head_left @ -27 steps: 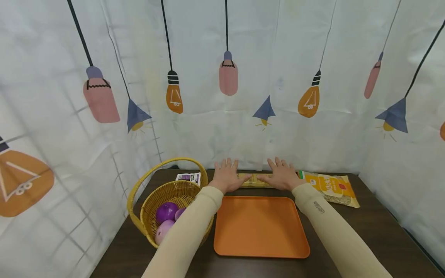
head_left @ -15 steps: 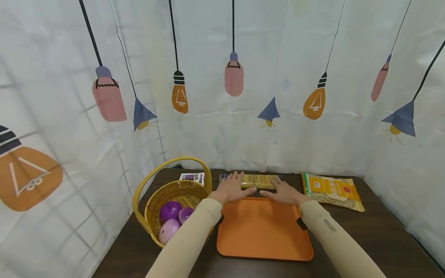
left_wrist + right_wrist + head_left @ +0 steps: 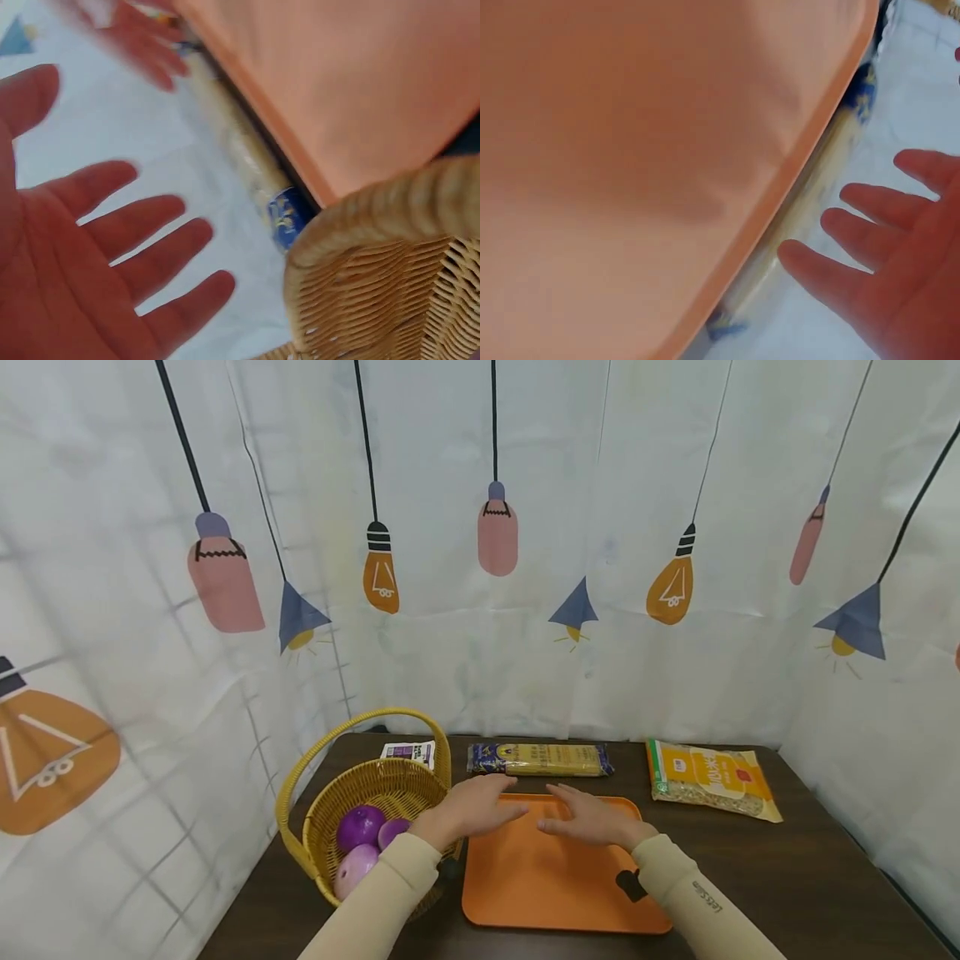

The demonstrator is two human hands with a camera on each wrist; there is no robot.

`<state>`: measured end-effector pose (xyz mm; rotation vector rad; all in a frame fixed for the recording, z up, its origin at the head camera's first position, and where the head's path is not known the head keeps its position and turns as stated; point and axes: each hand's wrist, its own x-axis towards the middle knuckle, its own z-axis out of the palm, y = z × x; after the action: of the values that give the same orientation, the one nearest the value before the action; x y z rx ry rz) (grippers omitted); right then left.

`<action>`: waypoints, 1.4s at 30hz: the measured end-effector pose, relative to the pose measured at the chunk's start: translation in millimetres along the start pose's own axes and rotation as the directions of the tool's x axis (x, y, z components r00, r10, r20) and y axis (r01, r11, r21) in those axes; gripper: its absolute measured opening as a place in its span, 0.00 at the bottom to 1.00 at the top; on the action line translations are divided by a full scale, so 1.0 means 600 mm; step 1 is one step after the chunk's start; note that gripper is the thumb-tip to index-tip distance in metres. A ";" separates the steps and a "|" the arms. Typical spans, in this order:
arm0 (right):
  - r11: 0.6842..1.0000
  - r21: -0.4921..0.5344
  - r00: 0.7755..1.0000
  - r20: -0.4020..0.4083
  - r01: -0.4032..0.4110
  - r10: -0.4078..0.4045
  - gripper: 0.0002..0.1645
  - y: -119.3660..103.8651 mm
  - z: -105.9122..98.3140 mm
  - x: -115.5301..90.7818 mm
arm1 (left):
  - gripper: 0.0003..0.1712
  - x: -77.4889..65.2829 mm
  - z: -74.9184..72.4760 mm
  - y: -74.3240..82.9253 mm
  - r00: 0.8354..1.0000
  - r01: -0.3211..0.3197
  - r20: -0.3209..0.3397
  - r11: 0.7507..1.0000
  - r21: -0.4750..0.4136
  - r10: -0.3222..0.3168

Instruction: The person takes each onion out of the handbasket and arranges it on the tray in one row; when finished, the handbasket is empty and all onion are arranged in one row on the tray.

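Observation:
My left hand (image 3: 472,807) hovers over the left back part of an orange tray (image 3: 562,893), holding nothing. Across from it, my right hand (image 3: 588,817) hangs over the tray's right side with nothing in it. In both wrist views the fingers are spread and extended. Close to my left forearm stands a yellow wicker basket (image 3: 318,797) with a tall handle. Inside it are purple onions (image 3: 360,827), partly hidden by the sleeve. Behind the tray lies a long pack of dried noodles (image 3: 555,760) with blue ends.
On the right of the dark table (image 3: 750,877) lies a yellow and orange bag of grain (image 3: 716,781). A small white and purple packet (image 3: 408,752) sits behind the basket. A white curtain (image 3: 465,668) printed with lamps closes off the back and sides.
Both hands have drawn back toward me, from over the noodle pack to over the tray. The noodle pack is now in full view. The tray, basket and packets have stayed put.

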<state>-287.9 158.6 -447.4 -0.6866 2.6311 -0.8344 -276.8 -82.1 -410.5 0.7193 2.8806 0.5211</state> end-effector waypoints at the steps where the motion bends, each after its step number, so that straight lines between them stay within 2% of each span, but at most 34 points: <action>1: 1.000 0.007 1.000 -0.010 0.016 -0.016 0.49 -0.005 0.004 0.000 | 0.38 -0.009 -0.003 -0.001 1.000 -0.003 -0.006 1.000 -0.017 0.002; 4: 0.998 0.040 0.998 -0.044 0.052 -0.050 0.45 -0.018 0.016 0.002 | 0.34 -0.036 -0.016 -0.007 0.999 0.000 -0.033 0.996 -0.089 -0.003; 8: 0.996 0.062 0.995 -0.073 0.068 -0.064 0.44 -0.033 0.038 0.009 | 0.32 -0.075 -0.030 -0.029 0.995 0.014 -0.098 0.982 -0.188 -0.033; 10: 0.995 0.065 0.994 -0.078 0.077 -0.071 0.44 -0.042 0.050 0.013 | 0.30 -0.094 -0.032 -0.043 0.987 0.039 -0.142 0.974 -0.225 -0.072; 12: 0.994 0.059 0.993 -0.085 0.090 -0.085 0.43 -0.052 0.060 0.017 | 0.29 -0.114 -0.034 -0.057 0.971 0.070 -0.203 0.964 -0.257 -0.125; 14: 0.992 0.061 0.991 -0.090 0.108 -0.102 0.42 -0.061 0.068 0.021 | 0.26 -0.133 -0.036 -0.070 0.944 0.101 -0.278 0.956 -0.277 -0.180; 16: 0.989 0.068 0.988 -0.092 0.129 -0.123 0.39 -0.072 0.074 0.025 | 0.24 -0.152 -0.039 -0.080 0.907 0.126 -0.354 0.949 -0.289 -0.229; 18: 0.985 0.083 0.985 -0.094 0.150 -0.143 0.36 -0.082 0.079 0.029 | 0.21 -0.171 -0.044 -0.088 0.863 0.141 -0.432 0.945 -0.294 -0.263; 21: 0.979 0.099 0.979 -0.112 0.179 -0.168 0.31 -0.100 0.087 0.033 | 0.16 -0.195 -0.050 -0.099 0.790 0.122 -0.552 0.951 -0.283 -0.265; 23: 0.973 0.112 0.973 -0.139 0.202 -0.186 0.29 -0.112 0.092 0.036 | 0.13 -0.208 -0.053 -0.106 0.721 0.085 -0.651 0.963 -0.258 -0.238; 24: 0.969 0.117 0.968 -0.156 0.217 -0.198 0.28 -0.119 0.095 0.037 | 0.11 -0.213 -0.053 -0.110 0.676 0.063 -0.704 0.968 -0.241 -0.219; 26: 0.959 0.135 0.958 -0.184 0.248 -0.222 0.26 -0.132 0.101 0.040 | 0.09 -0.225 -0.053 -0.118 0.571 0.011 -0.803 0.980 -0.201 -0.171; 28: 0.948 0.147 0.946 -0.205 0.282 -0.249 0.25 -0.145 0.106 0.043 | 0.08 -0.235 -0.051 -0.128 0.446 -0.055 -0.887 0.985 -0.164 -0.123; 29: 0.943 0.154 0.942 -0.212 0.294 -0.259 0.24 -0.152 0.109 0.044 | 0.09 -0.240 -0.051 -0.132 0.381 -0.110 -0.919 0.982 -0.153 -0.101; 32: 0.931 0.160 0.931 -0.224 0.327 -0.289 0.22 -0.167 0.117 0.048 | 0.08 -0.252 -0.050 -0.140 0.185 -0.260 -0.980 0.959 -0.116 -0.068; 35: 0.926 0.138 0.919 -0.241 0.352 -0.313 0.20 -0.181 0.126 0.051 | 0.08 -0.260 -0.054 -0.134 -0.021 -0.375 -0.994 0.922 -0.092 -0.108; 36: 0.925 0.118 0.912 -0.251 0.362 -0.325 0.19 -0.184 0.130 0.053 | 0.09 -0.262 -0.055 -0.129 -0.078 -0.391 -0.988 0.916 -0.092 -0.132; 37: 0.925 0.095 0.906 -0.259 0.368 -0.334 0.19 -0.188 0.133 0.055 | 0.09 -0.265 -0.056 -0.125 -0.124 -0.400 -0.980 0.912 -0.094 -0.155; 38: 0.924 0.071 0.899 -0.269 0.375 -0.345 0.19 -0.191 0.136 0.056 | 0.10 -0.267 -0.057 -0.123 -0.154 -0.403 -0.972 0.910 -0.102 -0.177; 39: 0.924 0.051 0.894 -0.279 0.379 -0.351 0.18 -0.194 0.138 0.058 | 0.11 -0.268 -0.055 -0.123 -0.165 -0.389 -0.966 0.913 -0.121 -0.198; 40: 0.923 0.038 0.889 -0.288 0.382 -0.356 0.18 -0.195 0.141 0.060 | 0.13 -0.270 -0.052 -0.126 -0.156 -0.373 -0.964 0.916 -0.146 -0.217; 41: 0.923 0.031 0.886 -0.295 0.384 -0.358 0.18 -0.197 0.142 0.061 | 0.15 -0.271 -0.046 -0.134 -0.131 -0.350 -0.963 0.920 -0.177 -0.235; 42: 0.922 0.029 0.884 -0.300 0.385 -0.360 0.18 -0.199 0.144 0.063 | 0.18 -0.271 -0.038 -0.146 -0.096 -0.317 -0.962 0.924 -0.213 -0.254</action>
<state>-242.6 13.5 -448.8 -1.1517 2.7315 -1.2362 -176.4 -238.6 -414.0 0.2106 3.5669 2.7139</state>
